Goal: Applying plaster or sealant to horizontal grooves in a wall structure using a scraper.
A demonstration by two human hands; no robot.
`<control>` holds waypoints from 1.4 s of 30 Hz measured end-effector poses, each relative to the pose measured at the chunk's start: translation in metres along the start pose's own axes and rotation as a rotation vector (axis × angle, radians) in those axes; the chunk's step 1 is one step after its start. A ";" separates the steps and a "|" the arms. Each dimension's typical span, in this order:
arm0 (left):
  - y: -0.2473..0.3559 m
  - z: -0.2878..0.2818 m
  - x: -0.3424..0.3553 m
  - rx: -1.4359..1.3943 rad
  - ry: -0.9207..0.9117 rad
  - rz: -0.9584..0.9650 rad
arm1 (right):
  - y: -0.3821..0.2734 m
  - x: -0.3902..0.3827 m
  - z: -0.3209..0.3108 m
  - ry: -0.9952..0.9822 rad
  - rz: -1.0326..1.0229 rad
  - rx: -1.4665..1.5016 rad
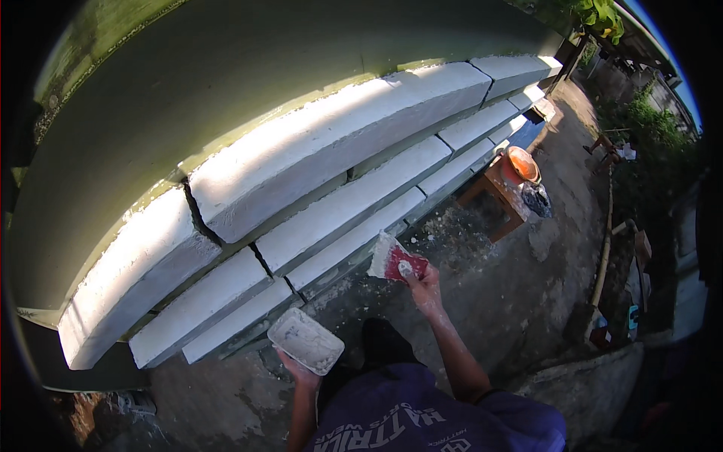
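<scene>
Low in front of my body, my left hand (299,371) grips a shallow rectangular white tub (306,341) from beneath. Greyish-white paste coats the inside of the tub. To its right and farther out, my right hand (426,290) is closed on a red scraper (395,261), thumb on top. White paste covers the scraper's far edge, which is near the lowest of the stepped white blocks (346,132) along the wall. Whether the scraper touches the block, I cannot tell. Dark gaps run between the block ends.
A green wall (248,68) rises behind the blocks. On the right, a wooden stool (506,203) carries an orange bucket (521,166) and a dark plastic bag (536,200). Crumbs of paste lie on the concrete floor (542,282). A long pole (605,248) lies farther right.
</scene>
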State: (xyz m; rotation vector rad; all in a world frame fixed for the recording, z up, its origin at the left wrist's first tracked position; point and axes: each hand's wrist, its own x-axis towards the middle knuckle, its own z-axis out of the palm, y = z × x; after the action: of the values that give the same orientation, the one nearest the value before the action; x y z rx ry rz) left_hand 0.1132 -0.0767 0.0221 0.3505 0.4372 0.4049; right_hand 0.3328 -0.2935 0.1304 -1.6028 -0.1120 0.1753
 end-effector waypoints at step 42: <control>-0.220 0.105 -0.059 -0.151 0.262 0.516 | -0.033 0.224 -0.028 -0.413 -1.122 -0.998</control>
State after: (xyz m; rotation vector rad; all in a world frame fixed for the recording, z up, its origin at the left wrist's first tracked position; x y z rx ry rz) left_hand 0.1800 -0.3176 0.0407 0.2607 0.5676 0.9890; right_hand 0.5588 -0.2795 0.1545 -2.1849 -1.5728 -0.5109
